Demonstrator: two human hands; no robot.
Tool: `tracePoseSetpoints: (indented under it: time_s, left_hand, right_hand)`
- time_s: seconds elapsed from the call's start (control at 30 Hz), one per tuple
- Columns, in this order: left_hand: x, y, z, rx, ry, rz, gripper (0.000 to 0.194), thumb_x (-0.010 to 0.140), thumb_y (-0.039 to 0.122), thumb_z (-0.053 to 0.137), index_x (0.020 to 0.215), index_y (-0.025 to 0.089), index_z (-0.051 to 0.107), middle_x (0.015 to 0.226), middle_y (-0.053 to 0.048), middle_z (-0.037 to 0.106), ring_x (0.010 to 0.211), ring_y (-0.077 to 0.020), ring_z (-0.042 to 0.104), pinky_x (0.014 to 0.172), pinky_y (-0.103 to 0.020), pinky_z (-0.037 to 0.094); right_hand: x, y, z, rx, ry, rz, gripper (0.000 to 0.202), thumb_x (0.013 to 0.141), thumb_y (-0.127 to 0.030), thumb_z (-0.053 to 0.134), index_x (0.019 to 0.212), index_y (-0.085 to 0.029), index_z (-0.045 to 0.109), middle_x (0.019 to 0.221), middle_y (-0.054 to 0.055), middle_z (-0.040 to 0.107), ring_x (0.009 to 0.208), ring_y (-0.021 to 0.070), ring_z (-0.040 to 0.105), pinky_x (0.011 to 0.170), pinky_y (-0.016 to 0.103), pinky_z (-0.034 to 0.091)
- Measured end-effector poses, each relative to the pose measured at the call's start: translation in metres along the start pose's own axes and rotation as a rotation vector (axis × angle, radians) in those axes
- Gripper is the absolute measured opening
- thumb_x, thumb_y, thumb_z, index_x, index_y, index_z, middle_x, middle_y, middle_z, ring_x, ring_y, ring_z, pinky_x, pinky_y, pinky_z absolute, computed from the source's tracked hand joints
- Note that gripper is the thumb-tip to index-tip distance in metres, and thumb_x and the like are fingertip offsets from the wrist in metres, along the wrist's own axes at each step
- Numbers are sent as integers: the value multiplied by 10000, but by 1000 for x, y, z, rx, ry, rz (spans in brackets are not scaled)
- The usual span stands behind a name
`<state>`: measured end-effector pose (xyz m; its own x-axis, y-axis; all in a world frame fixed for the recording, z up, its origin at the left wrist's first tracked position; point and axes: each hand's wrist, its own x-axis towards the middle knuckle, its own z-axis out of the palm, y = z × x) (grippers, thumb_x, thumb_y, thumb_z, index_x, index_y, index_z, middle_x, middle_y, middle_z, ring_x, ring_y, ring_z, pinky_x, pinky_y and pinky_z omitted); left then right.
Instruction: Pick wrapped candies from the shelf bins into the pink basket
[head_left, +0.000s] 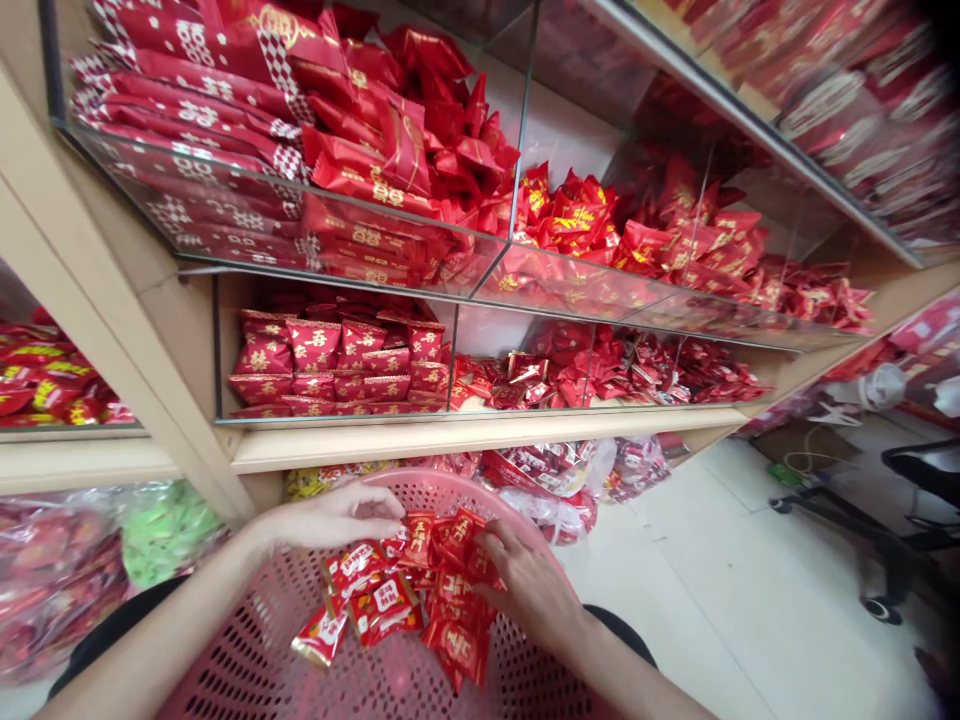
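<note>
A pink perforated plastic basket [247, 640] sits low in front of me, between my legs. Inside it lies a loose pile of small red wrapped snack packets [386, 600] with white and gold print. My left hand [341, 514] is over the basket's left far side, its fingers loosely bent and thumb apart from them. Its fingertips are beside the upper packets, and nothing shows in its grasp. On the right of the pile, my right hand [529, 580] has its fingers curled over several red packets [457, 575], touching them; its palm side is hidden.
Ahead stands a wooden shelf [480, 440] with clear dividers, full of red packets [337, 360]. Plastic bags [555, 480] lie beneath it. A green bag [169, 535] is at left. On the right, a wheeled black chair [862, 560] stands on the tiled floor [697, 580].
</note>
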<state>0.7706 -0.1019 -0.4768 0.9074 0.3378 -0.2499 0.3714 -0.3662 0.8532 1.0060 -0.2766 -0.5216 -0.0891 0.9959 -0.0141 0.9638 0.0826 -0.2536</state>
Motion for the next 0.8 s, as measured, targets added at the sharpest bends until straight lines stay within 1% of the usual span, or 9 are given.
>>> tracePoseSetpoints:
  time_s: [0.1, 0.2, 0.3, 0.33, 0.4, 0.5, 0.6, 0.67, 0.8]
  left_hand:
    - [0, 0, 0, -10, -2, -2, 369, 790, 487, 493, 1003, 208, 605, 1008, -14, 624, 912, -169, 540, 786, -261, 405]
    - [1, 0, 0, -11, -5, 24, 358, 794, 480, 491, 995, 208, 609, 986, -9, 628, 896, -164, 542, 781, -256, 404]
    - [2, -3, 0, 4, 4, 32, 356, 796, 481, 488, 991, 209, 611, 973, -8, 629, 885, -160, 543, 775, -252, 403]
    - [2, -4, 0, 4, 6, 31, 358, 796, 483, 487, 993, 211, 610, 974, -7, 629, 885, -160, 544, 775, -251, 403]
    - [2, -4, 0, 5, 10, 28, 360, 795, 487, 487, 999, 215, 609, 981, -7, 629, 888, -159, 544, 776, -251, 403]
    - [1, -2, 0, 8, 7, 35, 361, 797, 487, 485, 1000, 216, 610, 990, -8, 631, 891, -158, 546, 780, -252, 401]
    - [0, 1, -1, 13, 17, 20, 356, 792, 480, 494, 999, 215, 610, 999, -9, 629, 902, -162, 544, 781, -252, 402]
    - [-1, 1, -2, 9, 23, 6, 351, 786, 473, 504, 999, 214, 609, 1004, -9, 627, 910, -163, 542, 782, -252, 404]
    - [-2, -2, -1, -13, 23, 18, 351, 780, 467, 513, 1001, 212, 609, 1000, -8, 630, 904, -164, 549, 776, -253, 411]
  right_hand:
    - [9, -4, -21, 5, 27, -8, 388, 758, -329, 606, 1109, -212, 490, 1130, 90, 513, 867, 220, 586, 734, 341, 463]
    - [33, -4, -61, 50, 198, -19, 230, 838, -321, 489, 1032, -204, 532, 1014, 69, 544, 823, 181, 580, 721, 298, 447]
    - [74, 4, -106, 31, 425, -30, 204, 869, -293, 412, 981, -185, 545, 935, 64, 564, 799, 165, 564, 731, 282, 424]
    - [91, 7, -118, -2, 479, -28, 204, 869, -284, 405, 969, -182, 550, 930, 66, 572, 829, 170, 558, 745, 279, 415]
    - [125, 12, -136, -105, 514, 70, 200, 854, -282, 418, 946, -174, 560, 922, 74, 595, 884, 187, 551, 782, 293, 395]
    - [169, 14, -143, -252, 378, 304, 310, 818, -358, 467, 1015, -133, 549, 916, 128, 629, 924, 252, 558, 778, 355, 393]
    - [199, 11, -135, -295, 207, 467, 443, 771, -439, 524, 1058, -103, 551, 991, 180, 624, 1004, 300, 536, 817, 411, 374]
    - [210, 7, -129, -278, 156, 538, 486, 744, -454, 557, 1077, -100, 556, 1048, 187, 609, 1045, 305, 519, 851, 430, 355]
    - [216, 3, -125, -230, 156, 616, 505, 713, -437, 587, 1090, -103, 567, 1083, 191, 598, 1061, 298, 517, 878, 436, 344]
